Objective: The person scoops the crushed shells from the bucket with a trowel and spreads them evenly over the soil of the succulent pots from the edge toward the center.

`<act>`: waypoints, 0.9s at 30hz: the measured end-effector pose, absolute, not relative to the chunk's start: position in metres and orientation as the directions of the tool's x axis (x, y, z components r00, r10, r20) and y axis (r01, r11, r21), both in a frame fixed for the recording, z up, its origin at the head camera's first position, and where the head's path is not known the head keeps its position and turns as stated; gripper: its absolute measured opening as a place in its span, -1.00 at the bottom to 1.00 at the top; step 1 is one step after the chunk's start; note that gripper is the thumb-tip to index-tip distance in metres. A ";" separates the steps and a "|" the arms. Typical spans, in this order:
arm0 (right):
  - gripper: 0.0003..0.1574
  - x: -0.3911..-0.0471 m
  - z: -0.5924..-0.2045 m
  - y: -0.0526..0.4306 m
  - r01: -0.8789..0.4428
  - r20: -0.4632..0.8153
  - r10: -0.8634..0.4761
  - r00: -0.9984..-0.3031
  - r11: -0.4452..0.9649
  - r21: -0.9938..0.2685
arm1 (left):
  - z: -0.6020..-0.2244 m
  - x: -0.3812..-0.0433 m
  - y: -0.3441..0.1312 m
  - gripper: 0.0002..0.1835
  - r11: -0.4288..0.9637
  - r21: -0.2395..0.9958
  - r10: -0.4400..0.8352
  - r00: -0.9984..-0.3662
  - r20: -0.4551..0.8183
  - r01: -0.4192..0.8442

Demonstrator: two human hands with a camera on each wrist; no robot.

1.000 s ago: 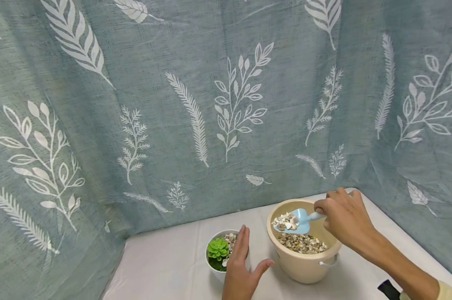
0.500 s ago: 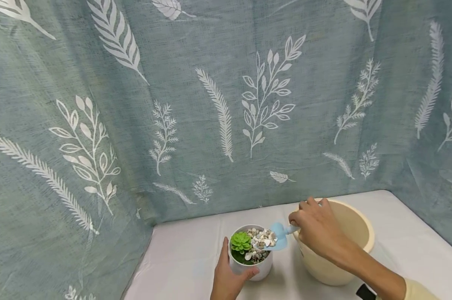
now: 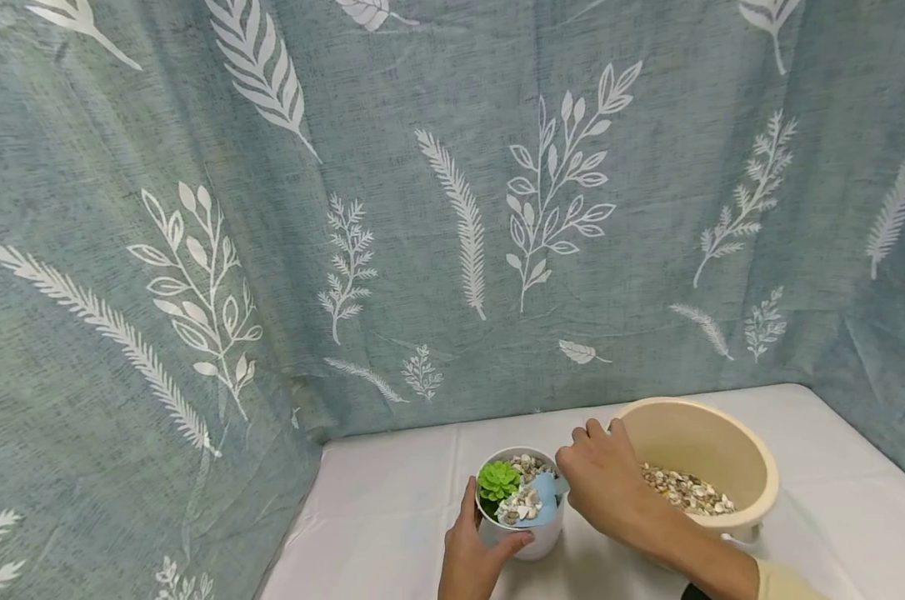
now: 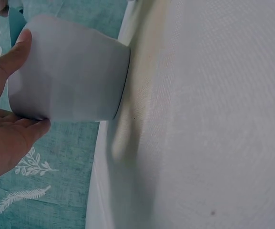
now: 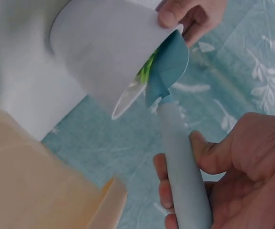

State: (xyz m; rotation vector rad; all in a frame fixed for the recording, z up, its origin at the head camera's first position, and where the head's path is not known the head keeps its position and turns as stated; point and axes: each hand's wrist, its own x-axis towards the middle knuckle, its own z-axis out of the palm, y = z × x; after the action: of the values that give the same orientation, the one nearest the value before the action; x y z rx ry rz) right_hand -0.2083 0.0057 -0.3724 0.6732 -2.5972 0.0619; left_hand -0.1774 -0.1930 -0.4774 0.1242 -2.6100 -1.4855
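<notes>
Pale-blue scoop (image 3: 547,498), probably light, stiff, tip-heavy with pebbles (image 3: 518,506): your right hand (image 3: 604,482) curls round its handle (image 5: 182,162) — the place to hold — over the white pot (image 3: 546,543) your left hand (image 3: 473,552) clasps, in from the far edge of the tabletop (image 3: 381,517).

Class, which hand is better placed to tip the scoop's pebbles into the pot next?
Probably the right hand: it grips the blue scoop, whose blade holds the pebbles over the white pot. The left hand holds the pot.

Teal-grey cloth (image 3: 392,275) is patterned with white leaves (image 3: 463,221); desk (image 3: 392,500) draped white; scoop (image 3: 546,502) coloured pale blue, pot (image 3: 544,543) white, bucket (image 3: 700,433) cream, plant (image 3: 499,481) bright green.
</notes>
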 end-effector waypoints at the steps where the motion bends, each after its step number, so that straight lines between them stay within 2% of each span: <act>1: -0.64 -0.207 -0.373 0.003 -0.467 0.437 -0.454 -0.777 0.880 0.083 | -0.477 -0.177 -0.193 0.31 0.514 0.858 -0.144 -0.986 0.079 -0.006; 10: -0.76 -0.197 -0.367 -0.015 -0.444 0.425 -0.492 -0.760 0.870 0.212 | -0.476 -0.174 -0.190 0.31 0.513 0.858 -0.159 -0.983 0.091 -0.004; 23: -0.74 -0.197 -0.363 0.003 -0.484 0.390 -0.537 -0.748 0.843 0.233 | -0.479 -0.175 -0.191 0.31 0.523 0.852 -0.174 -0.981 0.089 -0.015; 27: -0.74 -0.199 -0.361 0.008 -0.505 0.402 -0.563 -0.722 0.826 0.251 | -0.481 -0.173 -0.191 0.30 0.521 0.854 -0.174 -0.979 0.111 0.004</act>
State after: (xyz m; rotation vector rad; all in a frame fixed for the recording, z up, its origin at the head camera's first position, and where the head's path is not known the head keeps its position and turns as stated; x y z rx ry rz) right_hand -0.1987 0.0082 -0.3605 0.7906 -2.5391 -0.1696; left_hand -0.1734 -0.1909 -0.4808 0.1457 -2.5766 -1.4469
